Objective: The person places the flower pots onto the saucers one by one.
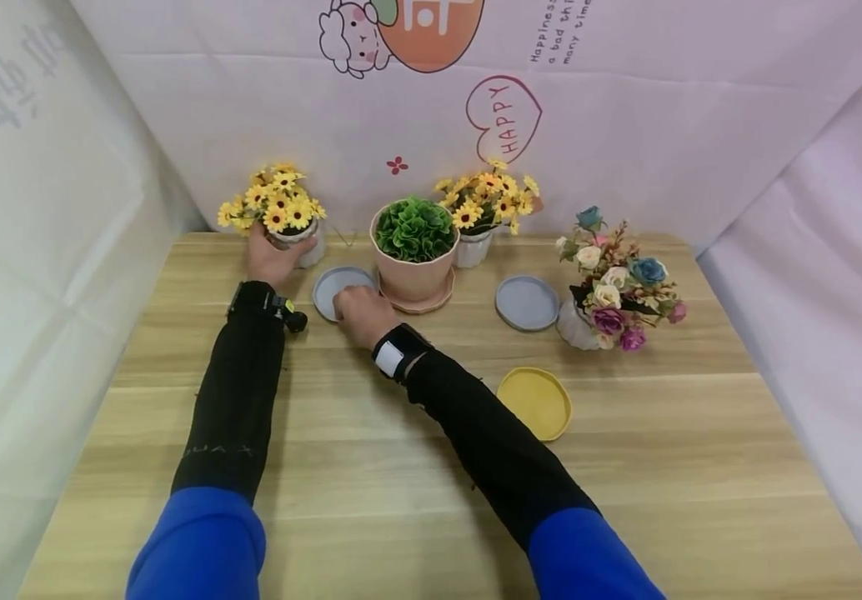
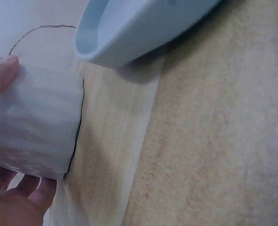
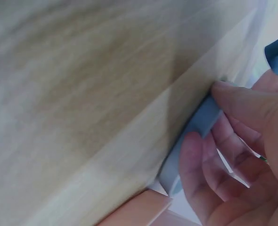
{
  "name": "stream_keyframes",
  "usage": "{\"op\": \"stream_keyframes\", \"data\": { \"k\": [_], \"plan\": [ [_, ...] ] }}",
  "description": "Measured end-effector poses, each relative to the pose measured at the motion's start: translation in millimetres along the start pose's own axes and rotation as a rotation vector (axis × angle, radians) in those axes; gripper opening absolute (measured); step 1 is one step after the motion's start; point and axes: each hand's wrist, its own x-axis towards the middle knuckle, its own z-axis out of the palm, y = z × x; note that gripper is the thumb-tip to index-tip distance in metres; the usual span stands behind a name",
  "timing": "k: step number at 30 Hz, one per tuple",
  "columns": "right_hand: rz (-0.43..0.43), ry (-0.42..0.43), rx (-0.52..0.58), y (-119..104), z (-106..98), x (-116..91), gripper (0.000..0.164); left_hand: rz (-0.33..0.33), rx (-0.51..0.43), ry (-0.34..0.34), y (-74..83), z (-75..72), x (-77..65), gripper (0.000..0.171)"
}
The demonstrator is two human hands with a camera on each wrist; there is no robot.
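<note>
At the back left, my left hand (image 1: 273, 257) grips a white ribbed flowerpot (image 2: 35, 113) holding yellow daisy-like flowers (image 1: 277, 198). In the left wrist view its thumb lies on one side of the pot and the fingers curl round the other. My right hand (image 1: 366, 314) holds the near rim of a round grey-blue saucer (image 1: 329, 287), just right of that pot. The right wrist view shows thumb and fingertips on the saucer's edge (image 3: 195, 125), low on the wooden table. A pink pot (image 1: 414, 279) with a green plant stands beside this saucer.
The pink pot rests on a pink saucer (image 1: 431, 306). Behind it is another white pot (image 1: 473, 248) of yellow flowers. Farther right are a second grey saucer (image 1: 527, 302) and a white pot (image 1: 577, 327) of mixed flowers. A yellow saucer (image 1: 536, 404) lies nearer, beside my right forearm.
</note>
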Motion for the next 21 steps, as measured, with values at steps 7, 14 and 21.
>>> {"op": "stream_keyframes", "data": {
  "k": [7,14,21],
  "plan": [
    [-0.096,-0.032,0.021,-3,-11,-22,0.018,0.017,-0.018,-0.004,-0.9,-0.9,-1.1,0.096],
    [-0.14,-0.092,0.039,-4,-15,-45,0.013,0.006,-0.033,-0.011,-4.0,-2.6,-1.3,0.096],
    [-0.191,-0.168,0.064,0,-18,-77,0.009,0.044,-0.032,-0.012,-4.6,-0.4,2.4,0.095]
  ]
}}
